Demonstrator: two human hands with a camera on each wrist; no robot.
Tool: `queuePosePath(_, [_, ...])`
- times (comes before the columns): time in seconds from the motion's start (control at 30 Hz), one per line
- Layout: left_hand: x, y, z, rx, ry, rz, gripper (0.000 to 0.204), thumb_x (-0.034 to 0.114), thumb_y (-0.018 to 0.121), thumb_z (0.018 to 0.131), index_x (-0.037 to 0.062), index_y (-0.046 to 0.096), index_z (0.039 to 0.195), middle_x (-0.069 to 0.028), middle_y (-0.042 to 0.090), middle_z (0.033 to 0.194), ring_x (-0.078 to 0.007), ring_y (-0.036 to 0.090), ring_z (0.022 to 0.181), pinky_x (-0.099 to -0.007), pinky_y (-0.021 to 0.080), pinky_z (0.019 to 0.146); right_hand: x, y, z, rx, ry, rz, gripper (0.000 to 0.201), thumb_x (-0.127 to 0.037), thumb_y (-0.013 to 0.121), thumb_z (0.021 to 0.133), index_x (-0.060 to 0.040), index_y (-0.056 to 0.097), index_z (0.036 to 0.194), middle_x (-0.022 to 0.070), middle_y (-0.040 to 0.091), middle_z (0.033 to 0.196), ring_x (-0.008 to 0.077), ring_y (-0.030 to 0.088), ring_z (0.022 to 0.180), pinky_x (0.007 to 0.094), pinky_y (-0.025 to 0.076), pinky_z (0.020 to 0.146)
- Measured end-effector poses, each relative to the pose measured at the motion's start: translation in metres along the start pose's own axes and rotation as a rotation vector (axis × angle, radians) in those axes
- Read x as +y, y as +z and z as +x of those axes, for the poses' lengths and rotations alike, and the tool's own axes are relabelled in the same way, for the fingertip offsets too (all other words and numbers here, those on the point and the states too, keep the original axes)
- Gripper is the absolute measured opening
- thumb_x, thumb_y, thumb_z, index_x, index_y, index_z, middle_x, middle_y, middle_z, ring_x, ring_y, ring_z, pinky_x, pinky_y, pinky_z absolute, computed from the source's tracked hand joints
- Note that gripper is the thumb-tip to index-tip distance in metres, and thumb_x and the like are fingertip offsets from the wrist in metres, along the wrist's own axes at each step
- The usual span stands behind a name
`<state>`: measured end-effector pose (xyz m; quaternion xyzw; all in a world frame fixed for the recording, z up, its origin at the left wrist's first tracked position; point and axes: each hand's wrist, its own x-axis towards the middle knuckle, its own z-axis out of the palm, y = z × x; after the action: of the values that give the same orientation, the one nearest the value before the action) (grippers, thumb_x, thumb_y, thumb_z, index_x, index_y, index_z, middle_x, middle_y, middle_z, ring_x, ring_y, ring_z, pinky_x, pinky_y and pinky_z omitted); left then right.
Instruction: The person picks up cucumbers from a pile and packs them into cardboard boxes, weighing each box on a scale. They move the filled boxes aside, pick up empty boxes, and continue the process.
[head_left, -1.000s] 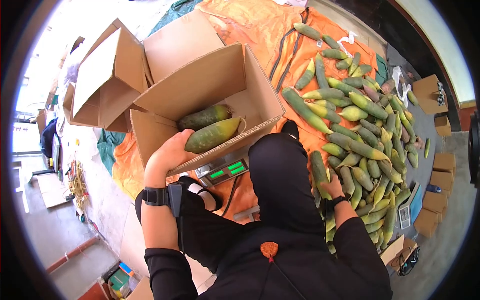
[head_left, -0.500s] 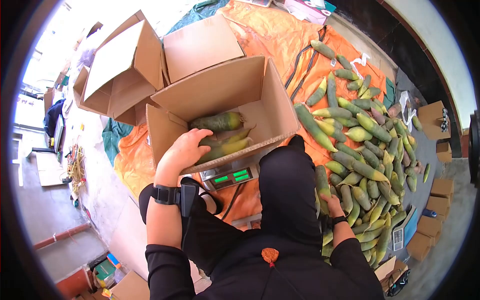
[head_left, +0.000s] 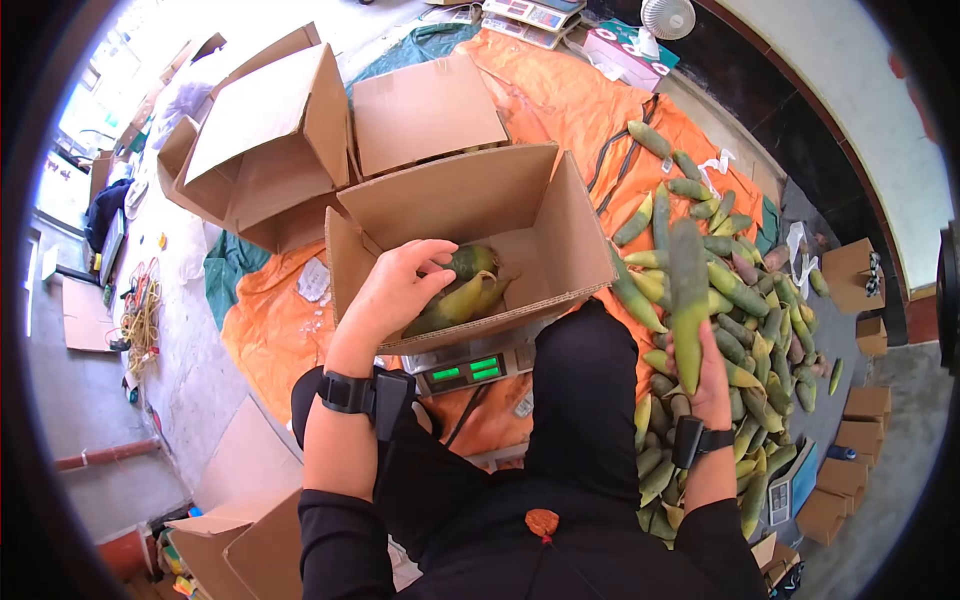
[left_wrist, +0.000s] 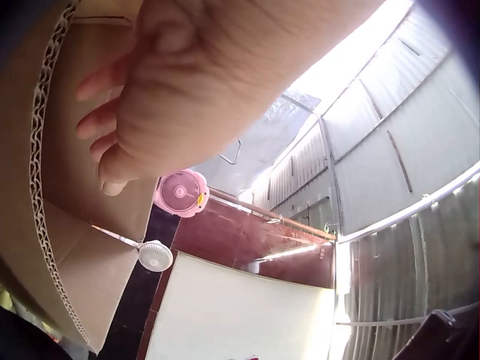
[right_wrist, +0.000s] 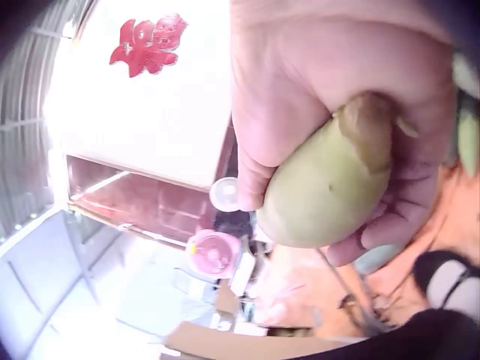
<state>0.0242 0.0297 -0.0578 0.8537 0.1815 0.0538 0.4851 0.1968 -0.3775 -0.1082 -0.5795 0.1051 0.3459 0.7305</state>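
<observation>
My right hand (head_left: 711, 385) grips a long green radish (head_left: 688, 290) near its pale lower end, lifting it upright over the heap. In the right wrist view the radish's yellow-green tip (right_wrist: 330, 180) faces the camera, with fingers wrapped round it. My left hand (head_left: 405, 285) hovers over the near left side of an open cardboard box (head_left: 450, 195), fingers loosely bent and holding nothing. Inside the box lie a few green radishes (head_left: 460, 305), partly hidden by that hand. In the left wrist view, the hand (left_wrist: 187, 90) is beside the box's corrugated edge (left_wrist: 37, 150).
The box stands on a scale (head_left: 470, 370) with a lit green display. A large heap of green radishes (head_left: 770, 330) covers the right of the orange tarp (head_left: 540, 80). More cardboard boxes (head_left: 430, 110) stand behind and left. My knee (head_left: 585, 380) is between box and heap.
My right hand has picked a green radish from the heap and raised it. My left hand has let go of a radish in the box and lifted slightly above it.
</observation>
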Motion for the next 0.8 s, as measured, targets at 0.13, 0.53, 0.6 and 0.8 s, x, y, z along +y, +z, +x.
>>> queuePosePath(0.13, [0.004,-0.001,-0.003,0.016,0.049,-0.079,0.030,0.006,0.063,0.085,0.0021,0.061,0.115,-0.0083,0.068,0.096,-0.0141,0.063,0.088,-0.0274,0.051,0.076,-0.035,0.084,-0.014,-0.408,-0.154,0.185,0.052,-0.041,0.050,0.095,0.0004,0.049,0.126,0.0147,0.059,0.113,0.0200,0.062,0.096,0.0313,0.055,0.077])
queuePosePath(0.53, [0.015,-0.012,-0.027,-0.319,0.171,-0.735,0.073,0.025,0.068,0.086,0.0054,0.028,0.144,-0.0130,0.056,0.116,-0.0168,0.061,0.091,-0.0283,0.051,0.077,0.019,0.275,-0.009,-0.717,-0.032,0.107,0.045,-0.018,0.064,0.090,-0.0056,0.041,0.126,0.0059,0.057,0.112,0.0170,0.060,0.099,0.0316,0.050,0.081])
queuePosePath(0.6, [0.022,-0.014,-0.032,-0.231,0.039,-0.670,0.077,0.026,0.069,0.084,0.0042,0.026,0.145,-0.0117,0.056,0.114,-0.0165,0.061,0.090,-0.0292,0.052,0.077,0.034,0.281,-0.001,-0.687,-0.038,0.087,0.044,-0.021,0.064,0.090,-0.0058,0.043,0.125,0.0054,0.057,0.111,0.0145,0.059,0.093,0.0294,0.049,0.078])
queuePosePath(0.8, [0.021,-0.028,-0.032,-0.049,-0.231,-0.836,0.070,0.015,0.063,0.082,0.0074,0.032,0.144,-0.0066,0.057,0.098,-0.0102,0.046,0.049,-0.0240,0.038,0.040,0.019,0.272,-0.003,-0.767,-0.064,-0.376,0.045,-0.026,0.063,0.090,-0.0002,0.051,0.125,0.0079,0.060,0.114,0.0110,0.057,0.091,0.0251,0.050,0.073])
